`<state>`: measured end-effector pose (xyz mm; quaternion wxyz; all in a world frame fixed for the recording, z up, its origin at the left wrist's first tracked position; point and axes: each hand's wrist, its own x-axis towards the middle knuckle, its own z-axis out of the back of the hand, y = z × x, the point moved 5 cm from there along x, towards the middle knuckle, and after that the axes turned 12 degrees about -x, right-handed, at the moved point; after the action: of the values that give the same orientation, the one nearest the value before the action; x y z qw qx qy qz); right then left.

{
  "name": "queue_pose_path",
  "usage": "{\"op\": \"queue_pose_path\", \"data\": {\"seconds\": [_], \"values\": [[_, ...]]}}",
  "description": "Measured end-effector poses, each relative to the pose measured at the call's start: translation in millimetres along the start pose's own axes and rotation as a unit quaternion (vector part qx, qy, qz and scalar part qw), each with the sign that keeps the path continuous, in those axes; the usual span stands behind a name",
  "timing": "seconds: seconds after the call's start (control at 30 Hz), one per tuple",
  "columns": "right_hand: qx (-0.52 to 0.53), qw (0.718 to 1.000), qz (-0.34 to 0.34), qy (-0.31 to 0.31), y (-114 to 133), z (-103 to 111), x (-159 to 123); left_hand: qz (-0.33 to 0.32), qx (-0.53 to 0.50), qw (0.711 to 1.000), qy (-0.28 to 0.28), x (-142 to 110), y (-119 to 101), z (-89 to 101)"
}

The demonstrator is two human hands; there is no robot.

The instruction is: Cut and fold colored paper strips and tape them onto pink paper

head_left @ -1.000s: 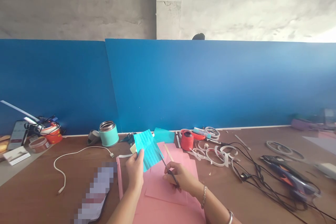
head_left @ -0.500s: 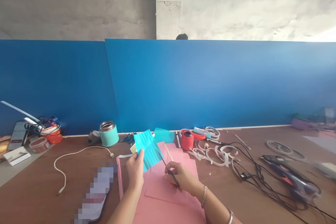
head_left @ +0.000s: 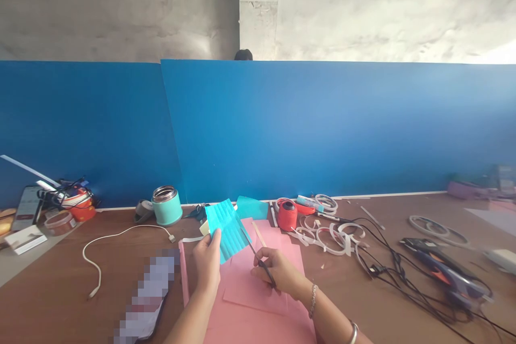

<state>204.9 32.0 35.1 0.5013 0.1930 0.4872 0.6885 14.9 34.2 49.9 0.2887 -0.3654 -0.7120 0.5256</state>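
Observation:
My left hand (head_left: 208, 260) pinches a creased turquoise sheet of paper (head_left: 228, 231) by its lower left side, thumb on top. In my right hand (head_left: 278, 270) is a pair of dark scissors (head_left: 266, 271), fingers through the handles. The blades reach up and left to the right edge of the turquoise paper; how far they are apart is hard to see. Below both hands lie pink sheets of paper (head_left: 253, 293). Another turquoise piece (head_left: 252, 207) lies behind the held one.
A turquoise metal-rimmed jar (head_left: 167, 207) stands back left, near a white cable (head_left: 121, 230) and a phone (head_left: 147, 298). A red spool-like object (head_left: 287, 217), curled white strips (head_left: 330, 239), black cords (head_left: 397, 269) and a glue gun (head_left: 447, 274) occupy the right. A blue partition (head_left: 302, 129) closes off the back.
Both hands, the scissors and the turquoise paper stay almost in place. Beyond the partition, the top of a person's head has shifted to the left.

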Motion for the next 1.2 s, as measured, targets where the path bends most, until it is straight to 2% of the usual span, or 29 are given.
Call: {"op": "queue_pose_path", "data": {"seconds": [0.4,0.93,1.2], "values": [[-0.006,1.0,-0.016,-0.009,1.3,0.3,0.3,-0.01,0.006,1.0,-0.005,-1.5,-4.7,0.0],[0.031,0.999,0.0,-0.042,-5.4,-0.6,3.7,0.042,-0.072,0.996,0.026,-3.8,8.6,-6.0],[0.036,0.998,0.004,-0.05,-2.7,0.8,2.3,0.024,-0.05,0.998,0.033,-6.9,4.7,-9.3]]}}
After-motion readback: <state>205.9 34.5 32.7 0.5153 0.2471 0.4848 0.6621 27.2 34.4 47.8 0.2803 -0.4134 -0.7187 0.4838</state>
